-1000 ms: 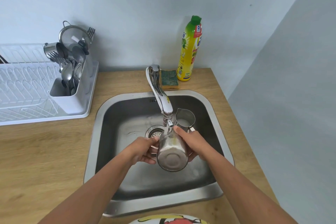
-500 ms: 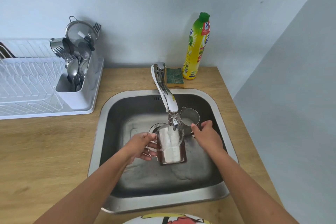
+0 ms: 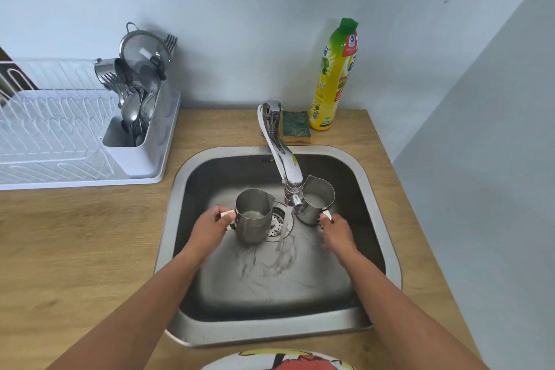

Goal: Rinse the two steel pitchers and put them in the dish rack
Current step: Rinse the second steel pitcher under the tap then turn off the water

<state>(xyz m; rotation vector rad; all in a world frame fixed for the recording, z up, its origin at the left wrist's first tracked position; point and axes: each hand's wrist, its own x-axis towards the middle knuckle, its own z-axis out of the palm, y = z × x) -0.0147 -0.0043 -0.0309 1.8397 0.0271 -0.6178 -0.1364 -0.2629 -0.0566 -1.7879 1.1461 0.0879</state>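
Note:
Two steel pitchers are upright inside the steel sink (image 3: 387,237). The larger pitcher (image 3: 253,216) is left of the drain, and my left hand (image 3: 210,228) grips its handle. The smaller pitcher (image 3: 316,200) stands just right of the faucet spout (image 3: 288,171), with some water inside; my right hand (image 3: 336,230) holds its handle. Water runs from the faucet onto the drain between the two pitchers. The white dish rack (image 3: 60,141) sits on the counter to the left of the sink.
The rack's cutlery holder (image 3: 135,129) is full of spoons, forks and a strainer. A green sponge (image 3: 295,126) and a yellow dish soap bottle (image 3: 333,78) stand behind the sink. Wooden counter (image 3: 75,249) surrounds the sink; a wall closes the right side.
The larger pitcher was tipped under the running water; now it is upright and moved left of the drain. My right hand left it and took the smaller pitcher's handle.

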